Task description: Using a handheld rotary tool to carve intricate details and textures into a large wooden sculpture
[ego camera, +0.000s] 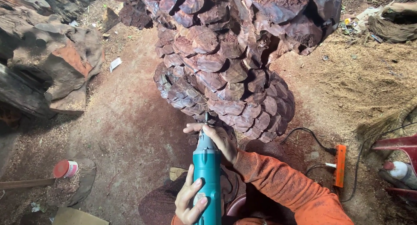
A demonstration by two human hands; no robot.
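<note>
One teal die grinder (207,173) is in use, held by both hands. The left hand (190,202) wraps the rear of its body; the right hand (218,140), in an orange sleeve (291,186), grips the nose. The tool's tip touches the lower edge of one dark carved wood sculpture (226,77) covered in scale shapes. On the sawdust floor (130,125): one orange power strip (339,165), one red-capped container (65,168), one broom (386,123).

The carved wood sculpture (226,60) runs off the top edge. The teal grinder (207,177) is cut off below, its tip lost against the scales. The red-capped bottle (399,170) is clipped at the right edge.
</note>
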